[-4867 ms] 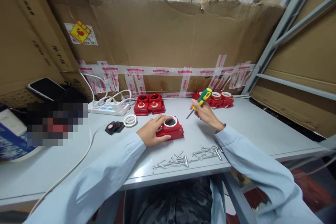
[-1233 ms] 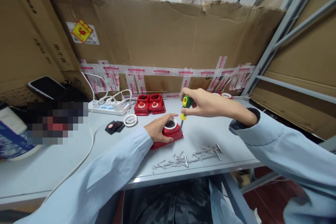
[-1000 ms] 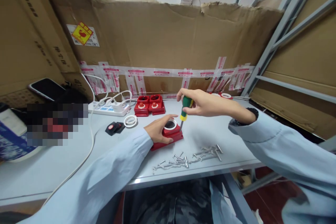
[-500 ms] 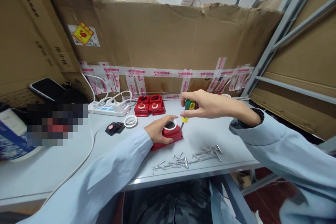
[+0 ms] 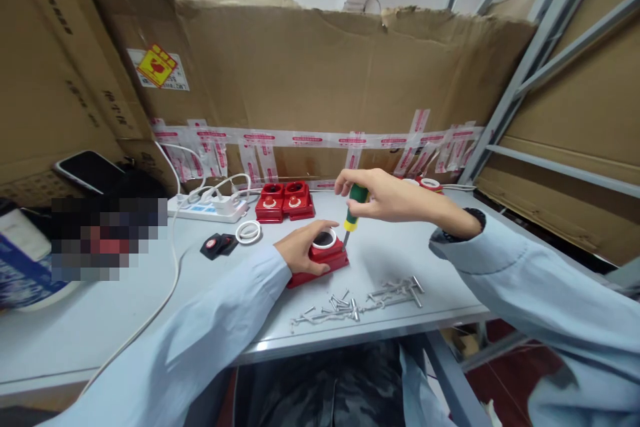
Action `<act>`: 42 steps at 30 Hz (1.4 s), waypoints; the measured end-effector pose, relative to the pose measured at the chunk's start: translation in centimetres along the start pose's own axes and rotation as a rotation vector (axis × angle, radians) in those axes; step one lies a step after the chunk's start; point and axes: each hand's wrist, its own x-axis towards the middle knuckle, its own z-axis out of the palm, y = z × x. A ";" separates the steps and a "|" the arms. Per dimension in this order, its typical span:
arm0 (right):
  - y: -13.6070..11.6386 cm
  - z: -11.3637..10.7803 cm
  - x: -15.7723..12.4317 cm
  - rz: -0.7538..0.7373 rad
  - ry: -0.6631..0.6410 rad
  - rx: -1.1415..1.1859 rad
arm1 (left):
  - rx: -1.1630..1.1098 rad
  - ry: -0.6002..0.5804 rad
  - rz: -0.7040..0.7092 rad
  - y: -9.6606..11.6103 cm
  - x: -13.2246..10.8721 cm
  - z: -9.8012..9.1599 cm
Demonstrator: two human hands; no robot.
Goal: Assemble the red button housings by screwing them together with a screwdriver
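Note:
A red housing (image 5: 330, 255) with a white ring (image 5: 325, 238) around its round dark window lies on the table. My left hand (image 5: 303, 248) grips it from the left, thumb along the near side and fingers over the far side. With my right hand (image 5: 376, 195) I hold a screwdriver (image 5: 352, 210) with a green and yellow handle, nearly upright. Its shaft points down to the housing's right end; the tip meets the corner there, though any screw under it is too small to make out. Loose screws (image 5: 340, 303) and metal pins with chains (image 5: 400, 288) lie nearer me.
Two red housings (image 5: 284, 203) stand behind my left hand, and more sit at the back right (image 5: 431, 184). White rings (image 5: 249, 232), black square parts (image 5: 219, 245) and a power strip (image 5: 210, 207) lie to the left. A cardboard sheet (image 5: 300, 73) walls off the back.
My right hand has shifted slightly left, and its grip on the screwdriver has turned, showing more of the green handle. My left hand and the red housing have stayed put.

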 end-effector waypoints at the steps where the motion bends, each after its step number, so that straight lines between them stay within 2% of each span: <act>1: 0.0 0.0 0.0 -0.022 0.000 0.011 | 0.001 0.001 -0.001 0.0 0.0 0.0; 8: 0.3 0.4 -0.1 0.013 0.111 0.043 | -0.001 0.022 0.000 0.1 -0.1 0.1; 12: 0.3 0.8 -0.1 0.009 0.063 0.064 | 0.006 0.006 0.007 0.1 -0.1 0.1; 16: 0.1 0.8 -0.2 0.182 0.080 -0.144 | 0.008 0.014 0.010 0.2 -0.1 0.0; 18: -0.1 0.5 -0.3 0.212 0.065 -0.185 | 0.007 0.017 0.010 0.2 -0.1 0.0; 23: -0.7 -0.2 -0.6 0.095 -0.077 -0.063 | 0.008 0.008 0.026 0.2 -0.1 0.0; 27: -0.6 -0.1 -0.6 0.193 0.001 -0.170 | 0.014 0.005 0.013 0.2 -0.1 0.0; 33: -0.1 -0.1 -0.8 0.069 -0.075 0.023 | 0.007 0.002 0.003 0.3 -0.1 0.0; 38: -0.1 -0.1 -0.7 0.182 0.010 -0.081 | 0.004 0.017 0.011 0.3 -0.1 0.0; 42: 0.3 -0.3 -0.9 0.061 -0.065 0.055 | 0.001 0.014 0.009 0.4 -0.1 0.0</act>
